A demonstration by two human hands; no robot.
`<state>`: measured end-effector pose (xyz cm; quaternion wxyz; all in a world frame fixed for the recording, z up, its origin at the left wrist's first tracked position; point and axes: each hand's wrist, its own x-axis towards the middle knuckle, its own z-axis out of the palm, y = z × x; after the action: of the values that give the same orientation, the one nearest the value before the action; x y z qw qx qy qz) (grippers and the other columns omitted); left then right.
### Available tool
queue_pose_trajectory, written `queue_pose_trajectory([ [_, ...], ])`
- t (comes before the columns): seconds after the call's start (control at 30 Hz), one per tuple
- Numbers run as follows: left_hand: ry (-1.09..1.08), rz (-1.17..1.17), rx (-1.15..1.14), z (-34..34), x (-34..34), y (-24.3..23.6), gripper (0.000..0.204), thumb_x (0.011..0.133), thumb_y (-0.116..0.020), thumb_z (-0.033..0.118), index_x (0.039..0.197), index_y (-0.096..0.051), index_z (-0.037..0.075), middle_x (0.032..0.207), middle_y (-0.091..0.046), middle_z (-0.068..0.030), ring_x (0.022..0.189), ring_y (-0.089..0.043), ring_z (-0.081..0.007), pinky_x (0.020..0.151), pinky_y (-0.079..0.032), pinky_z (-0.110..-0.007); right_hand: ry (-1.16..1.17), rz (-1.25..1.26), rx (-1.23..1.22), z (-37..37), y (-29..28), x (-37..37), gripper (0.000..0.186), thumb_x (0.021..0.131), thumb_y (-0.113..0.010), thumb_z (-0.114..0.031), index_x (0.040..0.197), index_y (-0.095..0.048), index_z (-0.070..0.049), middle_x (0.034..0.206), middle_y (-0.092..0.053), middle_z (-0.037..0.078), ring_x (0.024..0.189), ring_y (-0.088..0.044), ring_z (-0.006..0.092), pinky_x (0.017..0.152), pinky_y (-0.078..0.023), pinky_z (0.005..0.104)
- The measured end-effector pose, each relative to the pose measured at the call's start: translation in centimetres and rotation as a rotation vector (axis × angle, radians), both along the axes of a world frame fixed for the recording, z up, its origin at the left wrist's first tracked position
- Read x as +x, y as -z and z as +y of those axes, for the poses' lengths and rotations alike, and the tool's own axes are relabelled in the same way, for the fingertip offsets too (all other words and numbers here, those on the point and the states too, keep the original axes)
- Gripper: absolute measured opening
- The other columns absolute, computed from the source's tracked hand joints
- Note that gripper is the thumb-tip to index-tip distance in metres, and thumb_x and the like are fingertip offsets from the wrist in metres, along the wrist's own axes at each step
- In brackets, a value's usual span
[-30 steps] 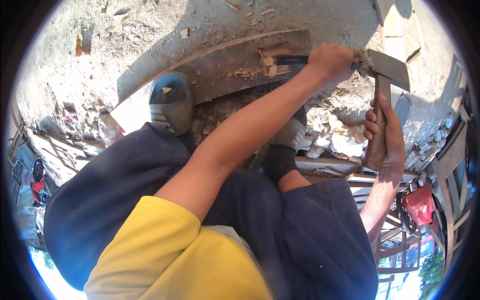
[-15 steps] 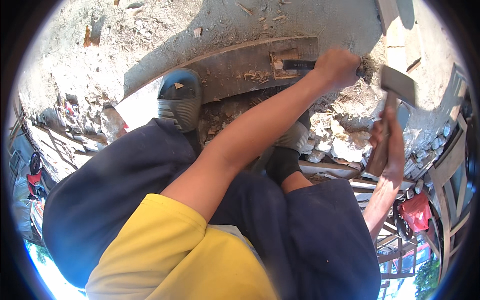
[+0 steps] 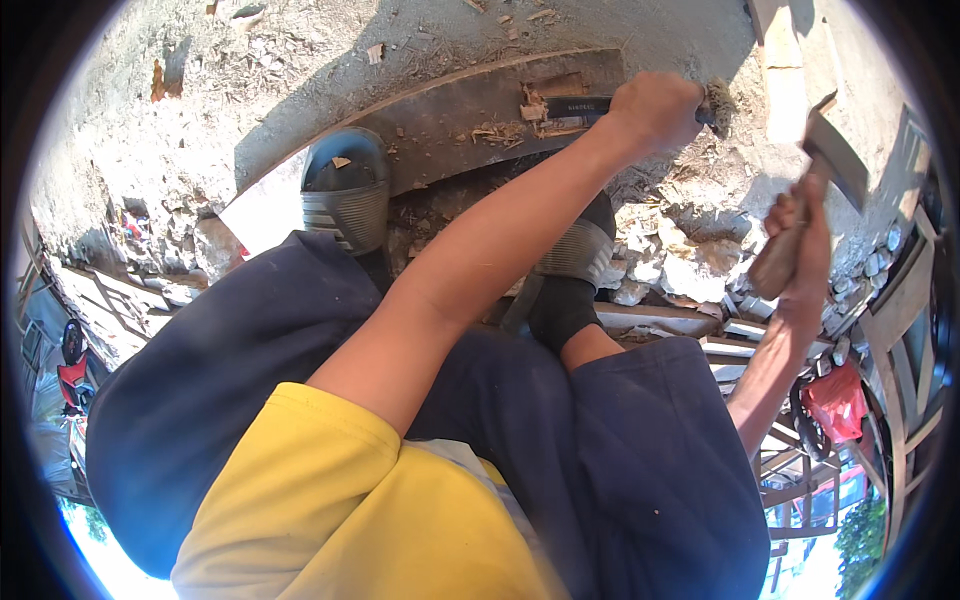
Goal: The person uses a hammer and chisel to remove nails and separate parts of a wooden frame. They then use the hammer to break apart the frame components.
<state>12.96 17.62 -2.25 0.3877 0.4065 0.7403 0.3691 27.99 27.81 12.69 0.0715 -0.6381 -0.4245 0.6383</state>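
My left hand (image 3: 655, 112) is closed round the handle of a chisel (image 3: 578, 107). Its dark blade points left, with the tip at a pale rough-cut recess near the right end of a wooden board (image 3: 430, 165). Loose chips of wood (image 3: 497, 132) lie on the board beside the cut. On the right, my right hand (image 3: 808, 225) grips the wooden handle of a hammer (image 3: 840, 165) with a broad dark metal head. The hammer is raised, apart from the chisel. My fist hides most of the chisel's handle.
My sandalled feet rest near the board, the left sandal (image 3: 345, 190) against it. Broken stones (image 3: 690, 260) lie below my left fist. A pale plank (image 3: 783, 90) lies at the far right; wooden frames (image 3: 900, 340) and a red bag (image 3: 835, 402) are at the right edge.
The hammer in my right hand has swung up and to the right, its head turning. My left hand stays on the chisel at the cut. The whole view has shifted slightly.
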Motion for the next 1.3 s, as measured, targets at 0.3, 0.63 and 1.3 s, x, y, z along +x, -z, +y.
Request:
queue_pose_trajectory([
  [0.3,0.047,0.025,-0.033,-0.2,0.0,0.0,0.025,0.081,-0.056,0.027,0.095,-0.068,0.01,0.09,-0.067,-0.0163,0.088,-0.065,-0.0355,0.077,-0.052,-0.046,0.038,-0.011,0.006,0.4,-4.6,1.3,0.033,0.1,-0.045,-0.03,0.105,-0.048,0.002,0.068,-0.044,0.0,0.049,-0.042,0.0034,0.039,-0.04,0.0182],
  [0.63,0.111,0.105,-0.063,-1.0,0.0,0.8,0.025,0.081,-0.058,0.026,0.097,-0.069,0.01,0.093,-0.068,-0.0156,0.091,-0.065,-0.0354,0.078,-0.052,-0.046,-0.064,-0.068,-0.33,-4.2,-0.4,-1.1,0.031,0.096,-0.054,-0.035,0.103,-0.05,-0.004,0.066,-0.045,-0.001,0.047,-0.043,0.0061,0.041,-0.04,0.0214],
  [1.3,-0.061,0.027,-0.116,-0.6,-1.6,-0.3,0.025,0.071,-0.065,0.02,0.092,-0.071,0.008,0.093,-0.068,-0.0173,0.09,-0.066,-0.0361,0.08,-0.054,-0.044,0.007,-0.088,-0.363,-1.0,-1.0,0.8,0.031,0.097,-0.052,-0.03,0.107,-0.049,-0.002,0.067,-0.045,-0.001,0.047,-0.043,0.0032,0.037,-0.04,0.0187],
])
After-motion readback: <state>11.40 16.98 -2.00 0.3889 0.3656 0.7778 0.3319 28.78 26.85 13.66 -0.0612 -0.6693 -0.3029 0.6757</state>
